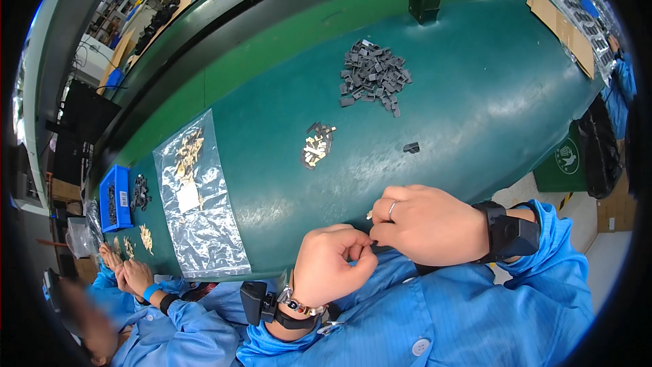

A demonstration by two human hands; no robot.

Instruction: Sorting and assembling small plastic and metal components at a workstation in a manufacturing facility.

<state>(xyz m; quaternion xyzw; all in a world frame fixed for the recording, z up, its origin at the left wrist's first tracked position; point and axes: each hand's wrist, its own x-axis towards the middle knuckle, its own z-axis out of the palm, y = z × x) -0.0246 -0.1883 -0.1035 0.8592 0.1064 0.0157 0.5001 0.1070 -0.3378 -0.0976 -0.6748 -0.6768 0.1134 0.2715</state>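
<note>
Hands meet at the lower centre of the frame, over the near edge of a long green table (475, 88). Left hand (331, 263) is curled into a loose fist, thumb and forefinger pinched together on something dark and thin; the part itself is mostly hidden by the fingers, so its shape cannot be told. Right hand (421, 224), wearing a ring, is closed with its fingertips pressed against those of the left, and a tiny pale metal piece (369, 215) shows just at its forefinger. Both wrists carry black strapped devices, and both arms are in light blue sleeves.

Further up the table, near the centre of the frame, lies a small heap of brass-coloured metal clips (317, 145). Above that, in the upper middle, sits a larger pile of dark grey plastic parts (373, 77). One lone dark part (411, 147) lies to the right of the clips, well apart from both piles.

At the left of the frame, a clear plastic bag (200, 217) lies flat on the table with brass pieces inside its upper end. Beside it, further left, is a blue bin (115, 194) holding dark parts. At the lower left, another person's hands (125, 268) work at the table edge, also in blue sleeves.
</note>
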